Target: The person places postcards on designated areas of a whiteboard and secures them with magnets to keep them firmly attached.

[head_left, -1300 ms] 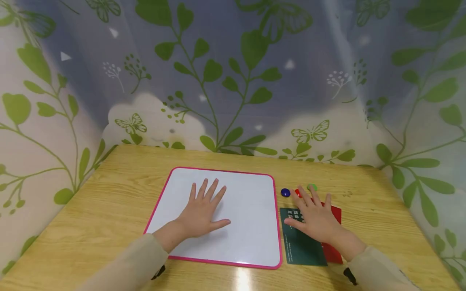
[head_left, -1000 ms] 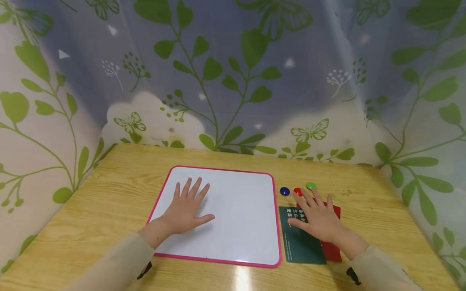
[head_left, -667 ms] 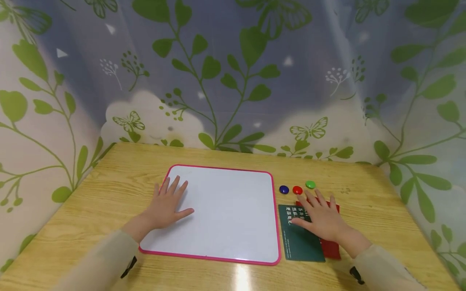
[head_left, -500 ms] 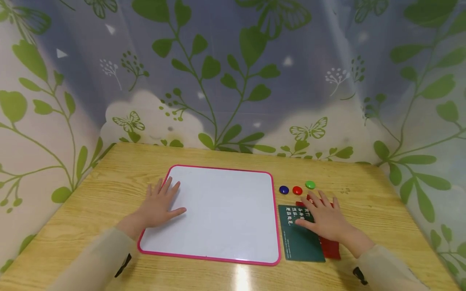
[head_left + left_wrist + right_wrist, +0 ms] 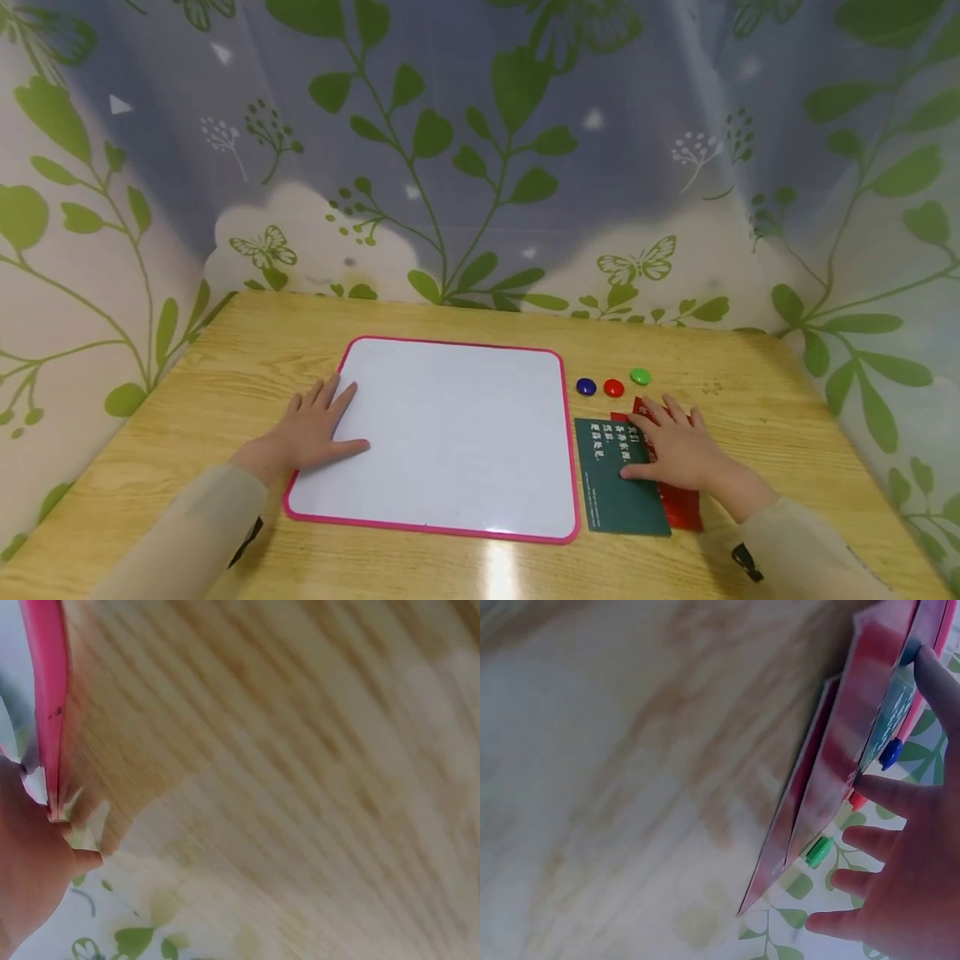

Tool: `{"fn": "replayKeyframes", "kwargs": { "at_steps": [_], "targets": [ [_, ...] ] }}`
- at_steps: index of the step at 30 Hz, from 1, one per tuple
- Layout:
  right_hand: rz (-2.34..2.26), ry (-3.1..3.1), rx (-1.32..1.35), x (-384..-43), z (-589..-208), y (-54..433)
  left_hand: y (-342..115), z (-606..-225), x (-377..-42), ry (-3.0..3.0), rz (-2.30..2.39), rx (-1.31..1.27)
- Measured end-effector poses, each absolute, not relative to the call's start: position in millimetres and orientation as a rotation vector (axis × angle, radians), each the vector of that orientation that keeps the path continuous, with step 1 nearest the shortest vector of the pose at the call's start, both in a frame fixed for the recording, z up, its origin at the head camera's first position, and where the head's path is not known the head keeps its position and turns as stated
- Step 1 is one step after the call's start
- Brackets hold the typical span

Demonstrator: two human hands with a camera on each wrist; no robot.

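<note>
A whiteboard (image 5: 450,433) with a pink frame lies flat on the wooden table. Across its left edge my left hand (image 5: 306,429) is spread, thumb over the white surface, the other fingertips around the frame. To the right of the board, a dark green card (image 5: 618,492) with white writing partly covers red cards (image 5: 681,510). My right hand (image 5: 681,450) lies over these cards, fingers relaxed and spread, thumb on the green one, hiding part of the red. In the right wrist view, the fingertips reach the edge of the red cards (image 5: 855,712). Neither hand grips anything.
Beyond the cards sit three round glossy pieces: blue (image 5: 587,387), red (image 5: 613,388) and green (image 5: 640,377). A leaf-patterned curtain (image 5: 480,167) closes off the back and both sides of the table (image 5: 247,350).
My left hand has moved left from the middle of the whiteboard to its left edge. The right hand has drawn slightly back and right, uncovering the round pieces and more of the green card's writing.
</note>
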State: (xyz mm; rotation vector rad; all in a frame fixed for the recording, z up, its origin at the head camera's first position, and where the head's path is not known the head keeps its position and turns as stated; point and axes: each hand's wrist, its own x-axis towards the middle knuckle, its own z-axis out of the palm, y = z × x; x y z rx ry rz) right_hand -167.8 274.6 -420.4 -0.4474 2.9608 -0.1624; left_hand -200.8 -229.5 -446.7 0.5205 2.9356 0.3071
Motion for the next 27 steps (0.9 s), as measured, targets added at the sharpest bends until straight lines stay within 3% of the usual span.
{"fn": "replayKeyframes", "kwargs": {
  "at_steps": [11,27],
  "targets": [
    [-0.178,2.99,-0.413,-173.5,-422.0,270.7,-226.1,-440.7,-200.4,2.91,0.304,0.52],
    [-0.516,2.778,-0.085,-173.4,-412.0,258.4,-227.4,-442.8,-203.2,2.903,0.296,0.51]
  ]
}}
